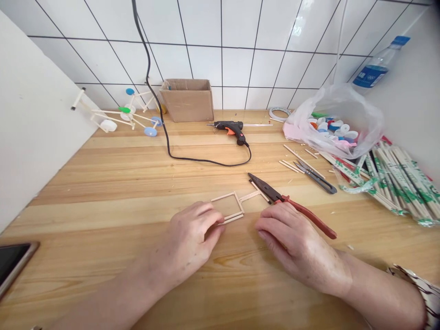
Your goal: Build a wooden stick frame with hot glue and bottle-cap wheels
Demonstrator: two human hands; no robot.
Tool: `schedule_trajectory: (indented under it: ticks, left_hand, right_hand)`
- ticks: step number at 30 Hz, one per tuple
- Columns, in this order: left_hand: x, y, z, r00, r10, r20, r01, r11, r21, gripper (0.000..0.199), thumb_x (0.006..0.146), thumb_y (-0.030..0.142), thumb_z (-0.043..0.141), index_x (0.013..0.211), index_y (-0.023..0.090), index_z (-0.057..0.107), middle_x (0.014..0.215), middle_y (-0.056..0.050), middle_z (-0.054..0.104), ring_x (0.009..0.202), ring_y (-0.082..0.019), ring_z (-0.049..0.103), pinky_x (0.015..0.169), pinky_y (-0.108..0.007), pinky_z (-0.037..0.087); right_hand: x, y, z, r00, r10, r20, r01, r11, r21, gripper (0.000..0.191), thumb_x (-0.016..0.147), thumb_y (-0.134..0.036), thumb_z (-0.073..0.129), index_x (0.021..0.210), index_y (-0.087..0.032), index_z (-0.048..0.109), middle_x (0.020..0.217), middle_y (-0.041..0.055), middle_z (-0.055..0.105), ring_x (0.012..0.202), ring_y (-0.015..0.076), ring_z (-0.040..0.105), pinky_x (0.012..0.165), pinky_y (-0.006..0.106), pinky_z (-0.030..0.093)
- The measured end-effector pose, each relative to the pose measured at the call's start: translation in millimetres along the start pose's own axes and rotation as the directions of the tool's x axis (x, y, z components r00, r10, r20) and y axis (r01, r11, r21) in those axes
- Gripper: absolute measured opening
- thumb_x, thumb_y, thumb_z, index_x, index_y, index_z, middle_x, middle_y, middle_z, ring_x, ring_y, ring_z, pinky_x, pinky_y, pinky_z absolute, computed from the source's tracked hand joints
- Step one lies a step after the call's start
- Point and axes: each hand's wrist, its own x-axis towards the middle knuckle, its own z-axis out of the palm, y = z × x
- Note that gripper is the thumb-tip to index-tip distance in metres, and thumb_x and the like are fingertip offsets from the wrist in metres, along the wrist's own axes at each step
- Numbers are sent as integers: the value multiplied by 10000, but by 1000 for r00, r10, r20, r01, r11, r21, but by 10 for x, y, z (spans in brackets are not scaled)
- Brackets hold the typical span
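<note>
My left hand has thumb and fingertips closed on a thin wooden stick, which lies along the near side of a small rectangular stick frame. Part of the frame is behind my fingers. A short stick joins the frame's far right side to a crosspiece with dark ends, partly covered by long-nose pliers. My right hand rests beside the pliers with curled, closed fingers. One red handle shows past my knuckles; the other is hidden under the hand. The inside of my right fingers is out of sight.
A black glue gun lies behind, its cord crossing the table. Snips and loose sticks lie right, near wrapped chopsticks and a bag of bottle caps. Left are a cardboard box, wheeled stick model and phone.
</note>
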Motion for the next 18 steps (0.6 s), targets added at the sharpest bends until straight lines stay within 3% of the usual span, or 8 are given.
schedule_trajectory:
  ticks: [8,18]
  left_hand:
    - [-17,-20,59,999,30,-27,-29,999,19,189,852,100,527,704,140,637,705,-35,613,684,-172,571,619,-282,461]
    - [-39,-1,73,995,103,19,-104,993,55,216,870,100,497,717,152,640,710,-27,608,678,-171,572,606,-283,452]
  right_hand:
    - [-5,11,24,1000,6,-1,-6,1000,3,171,900,-85,455,896,-121,622,855,86,589,828,210,515,775,392,425]
    - [-21,24,45,1000,10,-6,-10,1000,-2,154,887,-71,463,903,-139,600,866,75,589,845,208,516,812,392,413]
